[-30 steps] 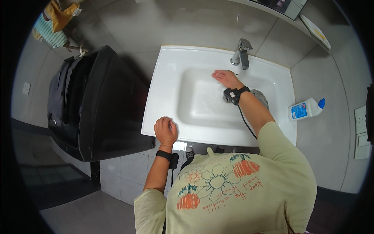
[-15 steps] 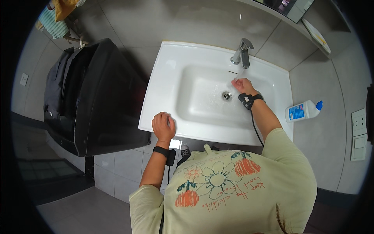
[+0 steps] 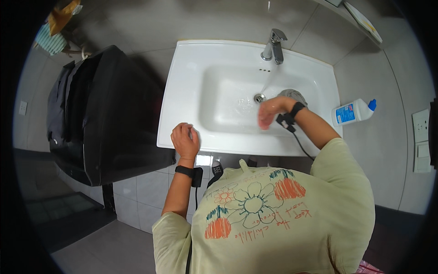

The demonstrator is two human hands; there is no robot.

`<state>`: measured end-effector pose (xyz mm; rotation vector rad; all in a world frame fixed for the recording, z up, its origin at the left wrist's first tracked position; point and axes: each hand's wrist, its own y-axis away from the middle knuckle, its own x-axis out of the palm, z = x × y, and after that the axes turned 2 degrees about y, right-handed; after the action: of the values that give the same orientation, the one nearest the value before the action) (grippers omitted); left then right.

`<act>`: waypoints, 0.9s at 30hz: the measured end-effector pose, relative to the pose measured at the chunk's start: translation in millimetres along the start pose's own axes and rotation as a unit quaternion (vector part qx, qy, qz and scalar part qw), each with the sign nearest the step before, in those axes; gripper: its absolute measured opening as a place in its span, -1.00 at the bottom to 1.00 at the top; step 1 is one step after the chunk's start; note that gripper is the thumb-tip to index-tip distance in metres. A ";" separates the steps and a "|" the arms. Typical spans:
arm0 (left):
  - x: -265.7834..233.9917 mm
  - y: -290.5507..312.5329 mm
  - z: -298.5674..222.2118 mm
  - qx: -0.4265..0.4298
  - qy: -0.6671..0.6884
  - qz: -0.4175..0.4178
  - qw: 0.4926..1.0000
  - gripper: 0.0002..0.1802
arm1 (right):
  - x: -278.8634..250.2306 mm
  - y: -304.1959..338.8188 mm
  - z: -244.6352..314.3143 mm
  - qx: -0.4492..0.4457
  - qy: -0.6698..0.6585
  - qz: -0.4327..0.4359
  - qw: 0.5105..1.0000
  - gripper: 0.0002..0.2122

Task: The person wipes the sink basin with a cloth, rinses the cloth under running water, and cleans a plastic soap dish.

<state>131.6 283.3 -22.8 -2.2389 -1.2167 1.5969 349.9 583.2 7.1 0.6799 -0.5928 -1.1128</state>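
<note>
Right hand (image 3: pixel 270 112) sits in the sink (image 3: pixel 182 91) under the tap (image 3: pixel 273 44) stream, blurry, so can't tell how its fingers sit. Left hand (image 3: pixel 185 139) is clenched on the sink's front rim. Splash could soak the wrist strap and cable. Bottle (image 3: pixel 353 112) lies just right of the sink; plenty of basin room to the left.

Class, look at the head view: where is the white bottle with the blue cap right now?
The white bottle lies on its side right of the white sink, past the right hand.
</note>
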 end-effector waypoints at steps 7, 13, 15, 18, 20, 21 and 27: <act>41.3 -64.9 -39.8 -0.047 0.225 0.143 0.963 -0.77 | -10.3 77.1 -74.1 0.011 -0.097 -0.578 0.810 -0.82; 160.0 -138.9 -125.9 -0.423 0.542 0.402 0.604 -0.82 | 4.7 66.1 -54.7 -0.192 -0.335 -0.554 0.738 -0.85; 208.2 -149.7 -149.9 -0.441 0.571 0.400 0.566 -0.80 | 17.5 64.4 -66.8 -0.241 -0.349 -0.542 0.726 -0.85; 249.3 -154.0 -173.5 -0.471 0.604 0.403 0.501 -0.81 | 33.7 71.9 -73.1 -0.235 -0.381 -0.543 0.710 -0.83; 270.6 -154.6 -180.2 -0.482 0.632 0.410 0.446 -0.82 | 38.0 77.7 -78.5 -0.229 -0.402 -0.546 0.698 -0.82; 279.1 -155.8 -179.5 -0.486 0.652 0.408 0.415 -0.81 | 39.1 79.8 -82.4 -0.228 -0.407 -0.549 0.693 -0.82; 301.1 -161.1 -190.4 -0.529 0.693 0.363 0.329 -0.79 | 32.6 78.7 -95.0 -0.234 -0.434 -0.539 0.683 -0.84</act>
<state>240.5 654.9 -76.8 -3.0751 -0.3732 -2.0522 477.1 593.4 6.3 -0.1087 -0.6329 -2.6723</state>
